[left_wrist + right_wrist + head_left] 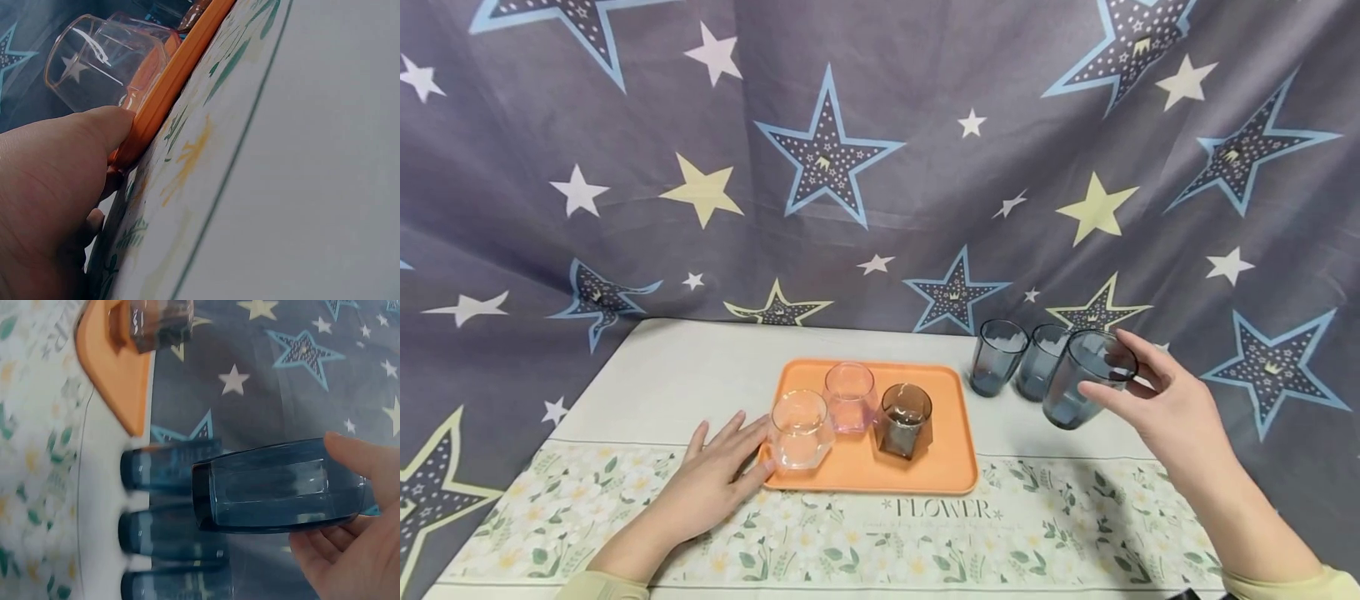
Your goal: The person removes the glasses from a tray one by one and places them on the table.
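In the head view my right hand (1176, 408) grips a clear blue drinking glass (1078, 387) near its rim, thumb on one side and fingers on the other. The glass hangs tilted above the table, its base toward the tray side. Other blue glasses (997, 358) stand in a row beside it; the right wrist view shows three, one of them a blue glass (175, 531) in the middle. My left hand (711, 475) rests with fairly straight fingers at the left edge of an orange tray (951, 467). In the left wrist view its thumb (115, 125) touches the tray's rim.
On the tray stand a clear glass (801, 433), a pink-tinted glass (850, 400) and a brown glass (904, 425), all with faceted bases. A flower-print cloth (850, 550) covers the table's front part. Behind hangs a dark curtain (895, 92) with stars.
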`<state>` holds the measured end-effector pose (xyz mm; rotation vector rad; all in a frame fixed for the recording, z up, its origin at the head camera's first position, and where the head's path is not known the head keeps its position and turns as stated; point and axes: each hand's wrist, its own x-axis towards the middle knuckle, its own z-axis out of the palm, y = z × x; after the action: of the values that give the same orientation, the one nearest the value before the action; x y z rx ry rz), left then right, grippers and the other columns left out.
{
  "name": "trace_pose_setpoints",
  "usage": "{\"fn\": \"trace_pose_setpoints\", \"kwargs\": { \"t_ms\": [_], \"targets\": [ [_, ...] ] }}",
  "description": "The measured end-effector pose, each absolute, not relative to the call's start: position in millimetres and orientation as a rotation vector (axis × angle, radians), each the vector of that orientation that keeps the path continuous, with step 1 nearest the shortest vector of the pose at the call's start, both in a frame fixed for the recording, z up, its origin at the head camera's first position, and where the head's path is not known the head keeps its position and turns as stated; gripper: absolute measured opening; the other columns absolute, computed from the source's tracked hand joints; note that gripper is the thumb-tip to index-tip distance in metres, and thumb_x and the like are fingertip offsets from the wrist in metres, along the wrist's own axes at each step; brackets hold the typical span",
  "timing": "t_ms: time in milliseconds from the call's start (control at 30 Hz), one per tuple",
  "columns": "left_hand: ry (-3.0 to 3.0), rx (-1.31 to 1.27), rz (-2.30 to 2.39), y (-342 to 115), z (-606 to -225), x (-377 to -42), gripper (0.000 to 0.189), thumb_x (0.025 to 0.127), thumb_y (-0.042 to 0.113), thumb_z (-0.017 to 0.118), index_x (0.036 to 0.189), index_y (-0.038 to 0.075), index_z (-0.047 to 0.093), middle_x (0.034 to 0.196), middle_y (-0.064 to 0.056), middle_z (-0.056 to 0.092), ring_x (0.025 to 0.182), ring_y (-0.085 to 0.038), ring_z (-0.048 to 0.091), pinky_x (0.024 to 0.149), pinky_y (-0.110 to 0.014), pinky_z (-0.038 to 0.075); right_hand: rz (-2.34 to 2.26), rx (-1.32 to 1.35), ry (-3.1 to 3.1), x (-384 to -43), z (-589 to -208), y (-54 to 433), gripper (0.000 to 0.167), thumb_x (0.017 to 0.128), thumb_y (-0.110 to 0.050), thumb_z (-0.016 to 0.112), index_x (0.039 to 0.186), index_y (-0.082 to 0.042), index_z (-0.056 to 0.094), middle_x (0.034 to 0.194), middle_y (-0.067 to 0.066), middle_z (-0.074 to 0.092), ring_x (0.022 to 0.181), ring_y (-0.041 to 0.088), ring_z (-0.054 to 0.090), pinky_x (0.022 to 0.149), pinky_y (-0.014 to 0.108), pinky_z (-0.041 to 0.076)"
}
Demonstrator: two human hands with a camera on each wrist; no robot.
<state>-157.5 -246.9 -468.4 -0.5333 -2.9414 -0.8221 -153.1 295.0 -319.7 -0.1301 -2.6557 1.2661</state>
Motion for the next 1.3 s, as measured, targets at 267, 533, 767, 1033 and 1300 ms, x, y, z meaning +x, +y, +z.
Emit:
{"fn": "trace_pose_setpoints", "kwargs": {
  "t_ms": [267, 533, 767, 1033, 1300],
  "targets": [
    [-2.956, -0.527, -0.823, -249, -469, -160, 0.07, 0.113, 0.054, 0.06, 0.165, 0.009, 0.053, 0.172, -0.008, 0.046, 0.163, -0.047, 0.027, 0.128, -0.075, -0.002, 1.26, -0.2, -2.667, -157, -328, 326, 0.1, 0.097, -0.048, 0.087, 0.176, -0.022, 0.033, 0.137, -0.015, 0.061, 0.131, 0.013, 0.058, 0.083, 0.006, 0.05],
    [-2.942, -0.543, -0.806, -248, -466, -160, 0.068, 0.113, 0.053, 0.061, 0.165, 0.009, 0.054, 0.171, -0.009, 0.048, 0.162, -0.048, 0.029, 0.127, -0.076, 0.0, 1.269, -0.231, -2.619, -163, -337, 355, 0.102, 0.1, -0.042, 0.086, 0.176, -0.01, 0.027, 0.126, -0.023, 0.059, 0.11, -0.011, 0.054, 0.079, 0.005, 0.049],
    [-2.954, -0.538, -0.823, -249, -467, -161, 0.071, 0.113, 0.055, 0.06, 0.166, 0.009, 0.052, 0.172, -0.008, 0.046, 0.163, -0.047, 0.028, 0.127, -0.075, -0.001, 1.205, -0.357, -2.608, -170, -344, 370, 0.107, 0.098, -0.049, 0.085, 0.178, -0.013, 0.024, 0.13, -0.016, 0.058, 0.109, -0.008, 0.05, 0.075, 0.006, 0.046],
    [-2.946, -0.546, -0.815, -246, -464, -159, 0.067, 0.113, 0.052, 0.062, 0.165, 0.01, 0.054, 0.171, -0.008, 0.048, 0.163, -0.048, 0.029, 0.127, -0.077, 0.001, 1.161, -0.437, -2.571, -178, -348, 383, 0.107, 0.097, -0.048, 0.087, 0.177, -0.014, 0.024, 0.141, -0.002, 0.059, 0.105, -0.006, 0.05, 0.073, 0.005, 0.047],
    [-2.953, -0.541, -0.791, -245, -465, -157, 0.067, 0.113, 0.051, 0.062, 0.165, 0.01, 0.053, 0.171, -0.008, 0.048, 0.163, -0.047, 0.029, 0.127, -0.076, 0.001, 1.126, -0.489, -2.568, -192, -357, 398, 0.108, 0.096, -0.053, 0.086, 0.177, -0.014, 0.025, 0.134, -0.003, 0.057, 0.104, 0.005, 0.051, 0.07, 0.007, 0.045]
  ]
}}
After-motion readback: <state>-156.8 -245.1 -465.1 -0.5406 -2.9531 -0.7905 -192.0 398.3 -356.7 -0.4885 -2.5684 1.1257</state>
